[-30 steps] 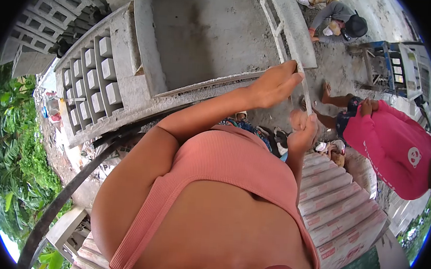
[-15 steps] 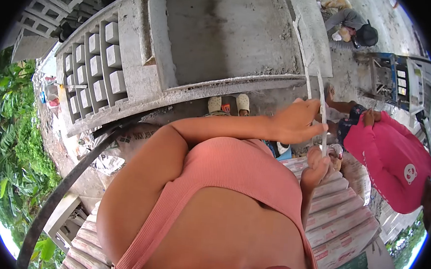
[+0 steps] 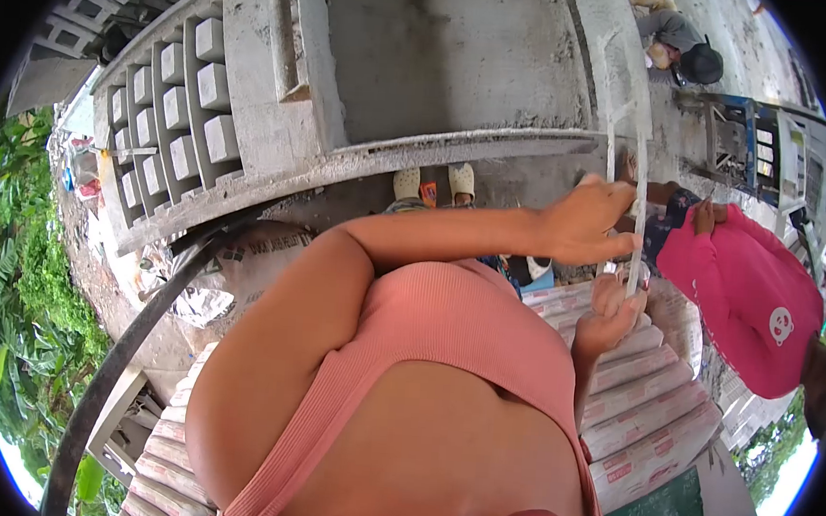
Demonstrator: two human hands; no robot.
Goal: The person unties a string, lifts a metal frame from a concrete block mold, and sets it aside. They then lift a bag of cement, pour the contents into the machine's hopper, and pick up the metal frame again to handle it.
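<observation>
A long, thin, whitish strip [image 3: 641, 192] runs up from my hands as two strands, with its upper part blurred against the concrete. My left hand [image 3: 587, 219] reaches across my body, its thumb and fingers closed around the strip. Just below it, my right hand [image 3: 610, 313] is closed on the strip's lower end, fingers curled up. What kind of strip it is, I cannot tell.
A concrete trough [image 3: 444, 61] stands in front of me, with a block-patterned washboard-like slab [image 3: 171, 111] to its left. Stacked printed sacks [image 3: 645, 414] lie at my right. A person in a pink top [image 3: 742, 297] sits close by; another person [image 3: 677, 42] crouches farther back.
Both hands have shifted slightly right with the strip. Its upper strands have swung right and now stand closer to upright. Both hands still grip it.
</observation>
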